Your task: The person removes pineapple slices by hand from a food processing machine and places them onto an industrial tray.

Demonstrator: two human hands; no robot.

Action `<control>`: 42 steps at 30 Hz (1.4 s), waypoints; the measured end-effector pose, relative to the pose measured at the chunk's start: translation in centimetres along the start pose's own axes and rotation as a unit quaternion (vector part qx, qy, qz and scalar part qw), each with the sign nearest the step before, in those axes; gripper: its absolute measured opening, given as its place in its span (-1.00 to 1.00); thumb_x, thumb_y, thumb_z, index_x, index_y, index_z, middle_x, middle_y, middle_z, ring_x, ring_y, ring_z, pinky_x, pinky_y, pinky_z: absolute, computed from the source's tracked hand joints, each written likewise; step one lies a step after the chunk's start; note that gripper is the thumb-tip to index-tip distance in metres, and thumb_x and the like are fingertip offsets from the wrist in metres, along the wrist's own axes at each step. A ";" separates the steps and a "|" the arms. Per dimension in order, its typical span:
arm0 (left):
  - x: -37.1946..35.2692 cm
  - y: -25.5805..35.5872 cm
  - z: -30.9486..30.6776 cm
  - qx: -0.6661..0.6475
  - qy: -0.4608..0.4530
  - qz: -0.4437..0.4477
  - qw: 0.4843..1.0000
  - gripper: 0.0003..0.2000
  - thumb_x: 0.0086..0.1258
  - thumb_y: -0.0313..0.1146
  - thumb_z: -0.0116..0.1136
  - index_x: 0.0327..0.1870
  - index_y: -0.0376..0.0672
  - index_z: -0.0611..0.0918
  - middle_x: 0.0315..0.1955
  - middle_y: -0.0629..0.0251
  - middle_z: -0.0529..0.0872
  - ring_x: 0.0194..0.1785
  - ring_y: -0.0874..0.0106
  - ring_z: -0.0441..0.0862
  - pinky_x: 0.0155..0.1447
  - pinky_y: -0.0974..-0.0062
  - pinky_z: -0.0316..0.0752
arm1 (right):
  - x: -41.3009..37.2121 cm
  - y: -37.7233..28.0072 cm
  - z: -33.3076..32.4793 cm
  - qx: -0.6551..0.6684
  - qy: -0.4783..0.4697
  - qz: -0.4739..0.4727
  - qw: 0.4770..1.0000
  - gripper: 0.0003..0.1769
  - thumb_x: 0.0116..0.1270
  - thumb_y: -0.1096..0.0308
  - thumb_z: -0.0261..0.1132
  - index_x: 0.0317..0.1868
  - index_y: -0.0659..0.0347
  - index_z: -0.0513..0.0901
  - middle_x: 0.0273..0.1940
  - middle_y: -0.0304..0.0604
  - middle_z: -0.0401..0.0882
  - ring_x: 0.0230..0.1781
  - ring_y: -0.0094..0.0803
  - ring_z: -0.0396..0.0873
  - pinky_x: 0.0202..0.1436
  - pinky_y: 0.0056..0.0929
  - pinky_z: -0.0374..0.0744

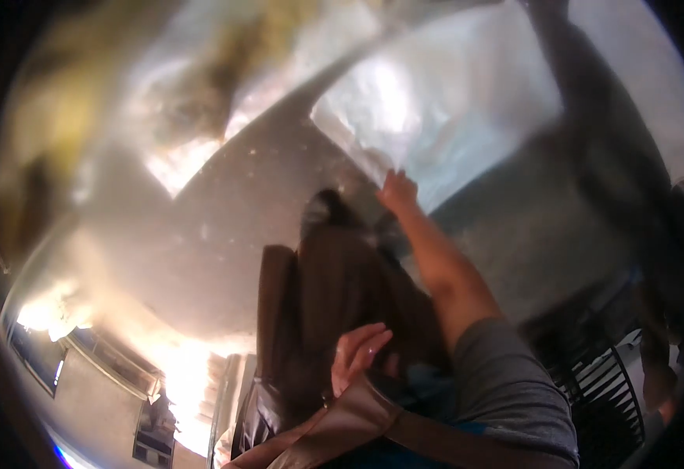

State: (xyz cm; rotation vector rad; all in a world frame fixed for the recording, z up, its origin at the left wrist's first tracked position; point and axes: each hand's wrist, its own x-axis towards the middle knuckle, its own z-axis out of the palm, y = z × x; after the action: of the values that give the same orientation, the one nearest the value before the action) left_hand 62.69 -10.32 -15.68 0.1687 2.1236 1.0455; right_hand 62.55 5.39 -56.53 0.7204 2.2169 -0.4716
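My right arm reaches out ahead, and my right hand [398,191] is closed on the lower edge of a pale, shiny sheet [467,94] that looks like thin plastic. The sheet spreads upward and away from my fingers, creased and blurred. My left hand [360,356] is close to my body, above my lap, with fingers loosely stretched out and nothing visible in them. A tan strap [357,426] crosses in front of the left wrist. My legs, in dark brown trousers [338,289], lie below both hands.
Another bright, crumpled sheet-like surface [181,164], blurred, is at the upper left. The grey floor [224,234] has small specks on it. A dark slatted object [612,391] stands at lower right. A strongly lit opening [189,383] is at lower left.
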 end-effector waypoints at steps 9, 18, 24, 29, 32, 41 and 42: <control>0.5 -1.3 0.0 0.013 -0.010 0.019 1.000 -0.59 -0.01 -0.56 0.33 -0.05 -0.17 0.65 0.00 0.19 0.61 0.02 0.24 0.58 0.06 0.36 0.52 | 2.2 0.6 5.4 0.034 0.067 -0.035 0.997 -0.81 0.24 0.26 0.23 -0.18 0.11 0.65 -0.15 -0.04 0.68 -0.12 -0.17 0.67 -0.10 -0.23 0.63; 0.3 0.9 1.5 0.041 0.012 0.010 0.999 -0.59 0.02 -0.65 0.23 -0.02 -0.20 0.61 -0.02 0.16 0.59 0.05 0.22 0.57 0.10 0.38 0.53 | -0.5 -4.9 1.1 0.172 -0.017 -0.025 0.985 -0.67 0.35 0.26 -0.02 0.05 0.17 0.48 -0.05 0.11 0.58 -0.06 -0.04 0.62 0.00 -0.13 0.58; -0.7 -0.9 2.2 0.037 0.045 0.107 0.993 -0.67 0.09 -0.60 0.17 -0.06 -0.21 0.60 -0.08 0.12 0.61 -0.10 0.20 0.61 -0.05 0.32 0.57 | -10.3 -3.2 -2.8 0.267 0.162 -0.113 0.943 -0.76 0.22 0.26 0.18 -0.14 0.17 0.52 -0.30 0.11 0.60 -0.21 0.09 0.58 -0.13 0.04 0.54; -1.0 3.1 -2.2 0.037 0.091 0.148 0.984 -0.71 0.14 -0.56 0.14 -0.06 -0.22 0.59 -0.11 0.13 0.60 -0.09 0.21 0.61 -0.05 0.36 0.55 | -19.8 3.9 -6.8 0.304 0.273 -0.069 0.910 -0.79 0.24 0.25 0.23 -0.29 0.23 0.62 -0.46 0.00 0.61 -0.44 -0.08 0.61 -0.35 -0.10 0.56; 1.1 6.8 -3.1 0.105 0.164 0.274 0.942 -0.77 0.21 -0.56 0.09 -0.09 -0.26 0.60 -0.12 0.12 0.62 -0.10 0.26 0.62 -0.05 0.42 0.54 | -24.8 13.0 -5.6 0.599 0.129 0.110 0.783 -0.78 0.28 0.21 0.25 -0.22 0.18 0.65 -0.46 -0.22 0.60 -0.56 -0.40 0.57 -0.51 -0.33 0.52; -2.6 39.3 -15.0 0.005 0.222 0.485 0.846 -0.75 0.46 -0.42 0.00 0.07 -0.33 0.50 -0.06 0.23 0.56 -0.09 0.39 0.53 0.07 0.41 0.44 | -49.8 19.7 -14.3 0.715 0.104 0.294 0.626 -0.73 0.32 0.26 0.25 -0.08 0.26 0.62 -0.33 -0.18 0.62 -0.41 -0.40 0.63 -0.41 -0.43 0.51; -4.2 42.2 -15.2 0.006 0.234 0.527 0.817 -0.79 0.47 -0.41 -0.01 0.00 -0.32 0.52 -0.11 0.22 0.58 -0.09 0.39 0.53 0.07 0.41 0.44 | -52.1 20.1 -13.3 0.721 0.106 0.302 0.615 -0.74 0.32 0.27 0.24 -0.09 0.26 0.62 -0.33 -0.19 0.62 -0.42 -0.40 0.63 -0.43 -0.43 0.51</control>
State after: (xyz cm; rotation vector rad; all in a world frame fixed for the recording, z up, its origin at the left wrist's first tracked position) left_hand 47.11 6.12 23.22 1.3395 2.4686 1.8261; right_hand 97.29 9.81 -11.03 2.2818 1.1179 -1.8791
